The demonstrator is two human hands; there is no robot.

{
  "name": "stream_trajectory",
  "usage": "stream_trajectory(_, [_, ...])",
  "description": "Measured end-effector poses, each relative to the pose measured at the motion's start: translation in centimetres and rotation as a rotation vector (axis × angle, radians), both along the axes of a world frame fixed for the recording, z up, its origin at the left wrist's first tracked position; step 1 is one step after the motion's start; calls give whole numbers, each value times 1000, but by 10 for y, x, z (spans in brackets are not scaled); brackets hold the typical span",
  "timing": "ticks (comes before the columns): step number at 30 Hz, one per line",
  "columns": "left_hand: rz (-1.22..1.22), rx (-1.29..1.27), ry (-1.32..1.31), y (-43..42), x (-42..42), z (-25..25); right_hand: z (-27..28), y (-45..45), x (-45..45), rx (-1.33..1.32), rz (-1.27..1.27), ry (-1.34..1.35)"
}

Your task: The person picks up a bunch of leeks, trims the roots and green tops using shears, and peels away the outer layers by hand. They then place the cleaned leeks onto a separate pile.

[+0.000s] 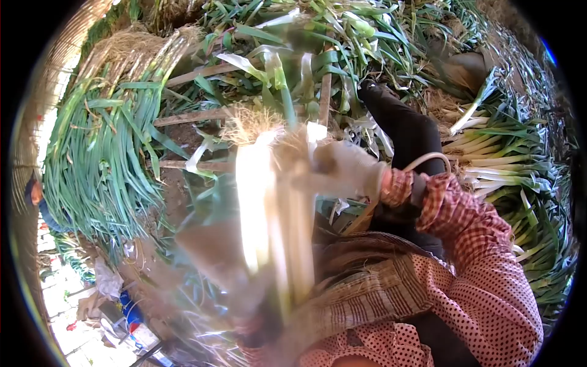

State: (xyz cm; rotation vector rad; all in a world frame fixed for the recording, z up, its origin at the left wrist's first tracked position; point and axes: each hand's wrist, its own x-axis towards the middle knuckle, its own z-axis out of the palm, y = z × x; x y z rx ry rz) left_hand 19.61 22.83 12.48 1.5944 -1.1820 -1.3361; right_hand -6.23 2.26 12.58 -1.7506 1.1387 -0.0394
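A bundle of leeks (251, 205) with thick white stalks stands upright before me, roots at the top, smeared by motion. My right hand (351, 170), in a pale glove, is closed against the upper right side of these stalks just below the roots; its fingertips are partly blurred. My left hand (211, 254) is a brownish smear to the lower left of the stalks, so its fingers cannot be made out. Behind the bundle, a wooden frame (195, 116) lies among loose leaves, with one torn green stalk (286, 92) rising beyond the roots.
A large pile of leeks (107, 153) lies at the left, roots upward. More leeks (489, 153) with white ends are stacked at the right. Leaf scraps (373, 30) cover the ground ahead. My dark-clad leg (406, 125) stretches forward. A blue object (130, 311) lies at the lower left.
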Motion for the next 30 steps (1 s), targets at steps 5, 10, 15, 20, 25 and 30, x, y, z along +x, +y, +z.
stream_trajectory(5, [9,26,-310,14,1,-15,4,-2,31,-72,95,216])
stream_trajectory(10, [14,124,-391,12,-5,-8,-23,-18,12,-122,-18,53])
stream_trajectory(15, [196,63,-42,11,-3,2,-52,-72,-57,-263,-453,38])
stream_trajectory(20, [52,72,-96,13,10,2,-69,-15,-50,205,-199,-387])
stream_trajectory(25, [-263,-125,-290,-26,-25,21,-95,3,-3,911,-256,-1679])
stream_trajectory(30, [-591,-212,-401,-45,-71,46,-11,-14,-117,269,-699,-1458])
